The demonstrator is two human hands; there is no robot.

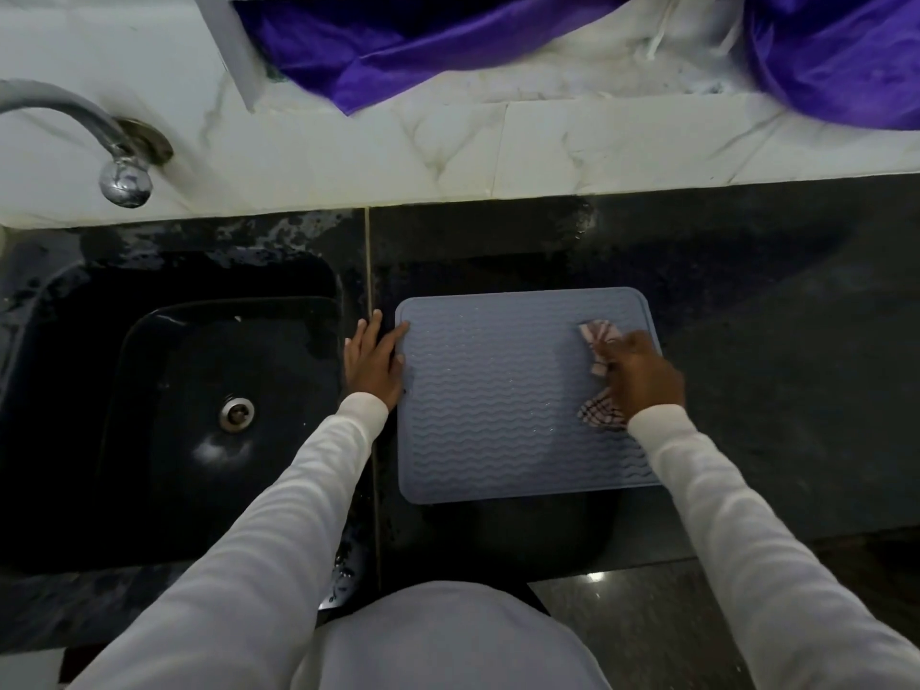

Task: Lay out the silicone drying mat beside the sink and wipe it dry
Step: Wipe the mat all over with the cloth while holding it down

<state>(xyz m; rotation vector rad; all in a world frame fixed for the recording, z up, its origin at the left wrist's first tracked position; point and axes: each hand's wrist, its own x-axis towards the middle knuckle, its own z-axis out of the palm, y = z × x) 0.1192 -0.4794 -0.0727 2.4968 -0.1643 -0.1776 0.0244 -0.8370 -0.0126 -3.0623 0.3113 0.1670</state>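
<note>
**Wiping Stage: Mat Laid Flat, Cloth on Right Edge**

The silicone drying mat (503,395) lies flat on the dark bench (771,390), just beside the sink (164,415). Droplets are visible across its ridged centre, so I judge drying incomplete.

Risks:
- The mat may slide or buckle under a hard stroke. Cause: wet bench beneath, and only one edge held down.
- Water may remain in the wavy grooves. Cause: the bunched cloth (600,371) covers a small area per pass.
- The cloth may drag off the right edge onto the wet bench and pick up moisture.

Hand pose:
- My left hand (373,361) lies flat, fingers straight, gripping nothing; its fingertips press the mat's left border.
- My right hand (642,376) has its grip curled around the checked cloth, pressing it onto the mat near the right edge. Both forearms extend forward, sleeves to the wrist.
</note>
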